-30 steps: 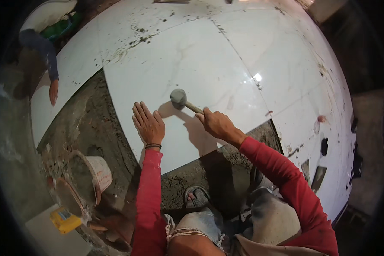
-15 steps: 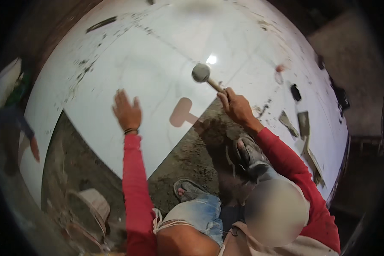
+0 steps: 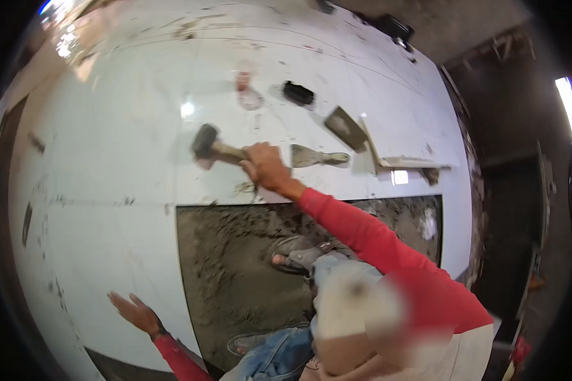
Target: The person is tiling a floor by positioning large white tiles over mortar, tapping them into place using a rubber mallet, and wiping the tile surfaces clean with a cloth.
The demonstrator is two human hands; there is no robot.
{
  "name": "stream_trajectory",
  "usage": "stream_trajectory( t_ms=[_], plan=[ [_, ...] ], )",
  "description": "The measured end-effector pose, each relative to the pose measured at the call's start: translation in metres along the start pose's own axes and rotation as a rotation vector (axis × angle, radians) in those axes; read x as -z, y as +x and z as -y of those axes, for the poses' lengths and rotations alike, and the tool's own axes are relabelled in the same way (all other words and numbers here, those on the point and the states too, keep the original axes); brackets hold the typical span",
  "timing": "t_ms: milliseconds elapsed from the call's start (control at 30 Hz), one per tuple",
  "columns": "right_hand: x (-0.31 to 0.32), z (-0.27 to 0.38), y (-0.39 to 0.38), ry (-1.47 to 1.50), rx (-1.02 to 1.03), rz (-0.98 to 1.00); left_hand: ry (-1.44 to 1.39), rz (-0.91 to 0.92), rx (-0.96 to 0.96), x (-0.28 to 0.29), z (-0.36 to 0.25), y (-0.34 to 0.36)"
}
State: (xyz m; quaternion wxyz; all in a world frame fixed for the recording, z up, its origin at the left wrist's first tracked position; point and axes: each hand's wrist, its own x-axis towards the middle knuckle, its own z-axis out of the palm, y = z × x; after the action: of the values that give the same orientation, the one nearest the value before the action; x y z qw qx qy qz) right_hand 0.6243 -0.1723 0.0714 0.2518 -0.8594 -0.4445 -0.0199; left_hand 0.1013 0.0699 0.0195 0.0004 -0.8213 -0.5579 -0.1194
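Observation:
My right hand (image 3: 268, 166) is closed around the wooden handle of a mallet (image 3: 205, 141) with a dark grey, rounded head. The mallet hangs over or rests on the white floor tiles (image 3: 117, 244), and I cannot tell whether its head touches them. Just right of that hand lies a scraper (image 3: 308, 156) with a wide, mortar-smeared blade. Lower left, my left hand (image 3: 135, 314) is stretched flat with the fingers apart, over or on the white tile. It holds nothing. Between my arms is an untiled patch of grey mortar (image 3: 225, 254).
My sandalled feet (image 3: 292, 253) stand in the mortar patch. Beyond the scraper lie a grey rectangular plate (image 3: 346, 129), a black block-like object (image 3: 298, 93), a reddish string bundle (image 3: 243, 82) and a white tile offcut (image 3: 378, 143). A black item (image 3: 394, 28) sits near the far wall.
The view has swung to the right, bringing the scraper and plate toward the middle. My right hand still grips the mallet, now beside the scraper; my left hand appears lower and farther left.

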Motion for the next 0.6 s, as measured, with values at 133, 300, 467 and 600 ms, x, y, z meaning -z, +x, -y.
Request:
stream_trajectory(
  t_ms=[133, 300, 467, 600],
  plan=[
    [0.045, -0.004, -0.03, 0.258, -0.009, -0.108, -0.01, 0.118, -0.11, 0.024, -0.061, -0.017],
    [0.166, -0.13, -0.244, 0.146, -0.545, -0.066, -0.298, 0.568, -0.13, 0.101, -0.137, 0.008],
    [0.246, -0.341, -0.366, -0.559, -1.133, -0.467, -0.065, 0.594, -0.437, 0.123, -0.16, 0.062],
    [0.311, -0.49, -0.378, -0.799, -1.517, -0.153, 0.041, 0.412, -0.724, 0.084, -0.182, 0.11]
  ],
)
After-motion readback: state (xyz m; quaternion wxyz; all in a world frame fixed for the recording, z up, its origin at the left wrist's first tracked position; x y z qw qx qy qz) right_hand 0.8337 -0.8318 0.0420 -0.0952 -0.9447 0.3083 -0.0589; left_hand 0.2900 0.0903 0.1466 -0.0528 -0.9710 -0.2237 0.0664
